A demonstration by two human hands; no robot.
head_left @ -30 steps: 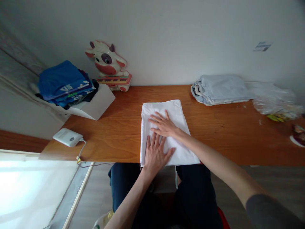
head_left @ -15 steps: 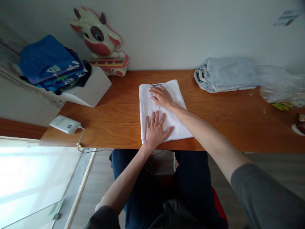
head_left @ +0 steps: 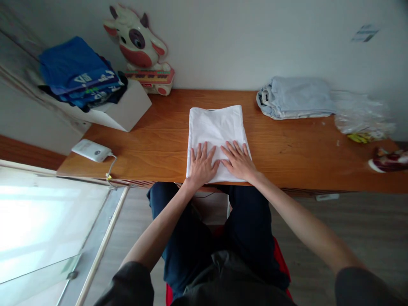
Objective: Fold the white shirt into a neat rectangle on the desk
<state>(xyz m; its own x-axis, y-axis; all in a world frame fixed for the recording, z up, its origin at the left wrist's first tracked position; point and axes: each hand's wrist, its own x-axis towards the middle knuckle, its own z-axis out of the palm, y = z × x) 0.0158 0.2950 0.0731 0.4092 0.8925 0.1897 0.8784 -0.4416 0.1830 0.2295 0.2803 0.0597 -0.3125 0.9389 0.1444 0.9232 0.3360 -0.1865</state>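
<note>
Desk (head_left: pixel 287 157): bare wood lies open along the front edge on both sides of the white cloth (head_left: pixel 216 127), which fills the middle from the front edge almost to the back. Both hands, left hand (head_left: pixel 201 165) and right hand (head_left: pixel 239 161), lie flat on its near end. Left back corner is blocked by a white box (head_left: pixel 127 112) stacked with blue clothes (head_left: pixel 79 76) and a cow toy (head_left: pixel 140 46). A white device (head_left: pixel 92 150) with cable sits at the left front corner. Right back edge carries folded pale clothes (head_left: pixel 296 97) and a plastic bag (head_left: pixel 363 117); a small item (head_left: pixel 387 159) sits at the right edge.
</note>
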